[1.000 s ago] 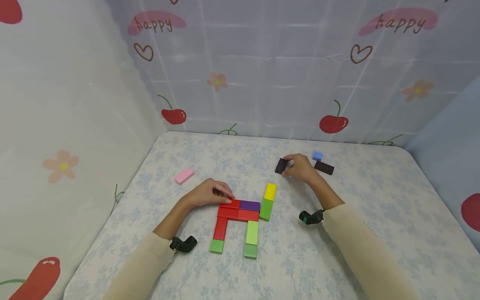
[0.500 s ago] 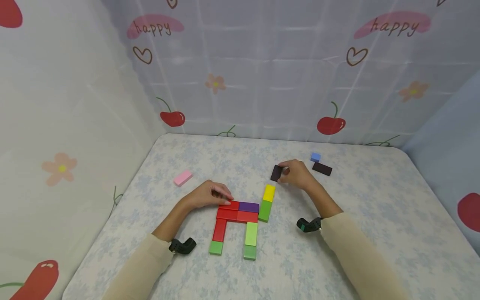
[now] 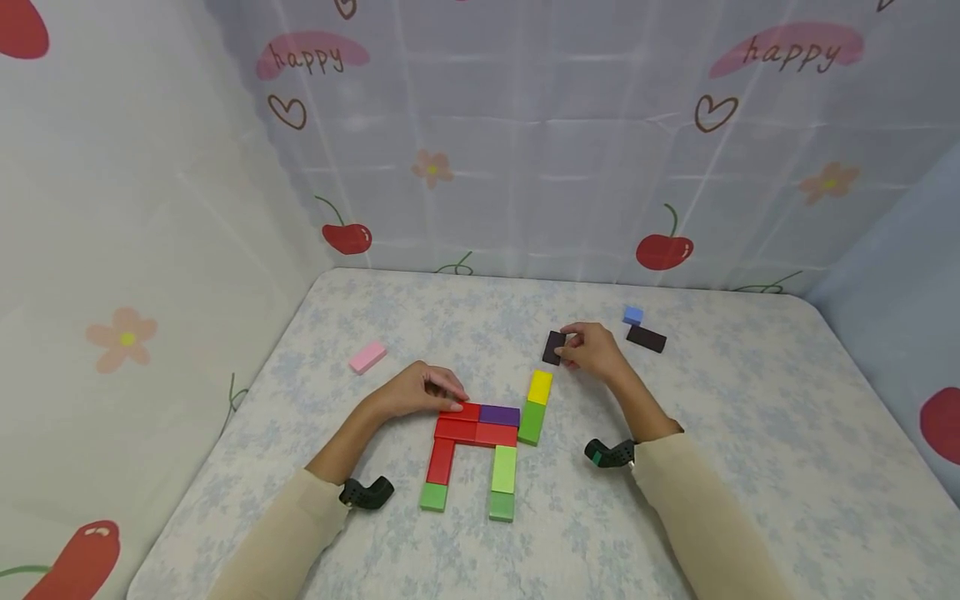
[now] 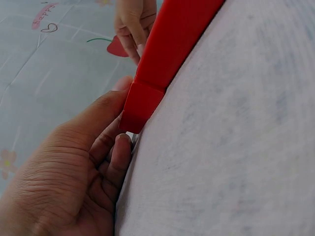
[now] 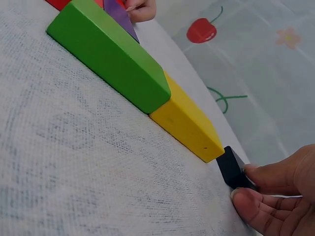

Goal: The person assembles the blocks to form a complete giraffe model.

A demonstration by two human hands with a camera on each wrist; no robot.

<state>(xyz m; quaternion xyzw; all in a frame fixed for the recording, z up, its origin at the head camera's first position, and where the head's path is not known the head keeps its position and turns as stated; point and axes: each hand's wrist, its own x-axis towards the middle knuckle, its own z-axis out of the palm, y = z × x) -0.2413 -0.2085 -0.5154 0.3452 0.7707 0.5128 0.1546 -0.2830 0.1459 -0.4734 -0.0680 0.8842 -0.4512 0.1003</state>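
My right hand (image 3: pixel 592 350) pinches a black block (image 3: pixel 553 347) between thumb and fingers. That block lies at the far end of a yellow block (image 3: pixel 540 387), which joins a green block (image 3: pixel 532 422) in a slanted column. In the right wrist view the black block (image 5: pixel 230 164) almost meets the yellow one (image 5: pixel 189 123). With thumb and fingers my left hand (image 3: pixel 411 389) holds the outer end of a red block (image 3: pixel 467 412), partly covered in the head view. A purple block (image 3: pixel 499 415) sits beside that red block.
Below them, more red blocks (image 3: pixel 476 432) form a row with two legs, ending in green blocks (image 3: pixel 502 506). A pink block (image 3: pixel 367 357) lies at left. Another black block (image 3: pixel 647 338) and a small blue block (image 3: pixel 633 315) lie at right. Curtains surround the table.
My right hand has brought the black block left and nearer, to the end of the yellow block, and turned it slightly. My left hand has stayed at the red block.
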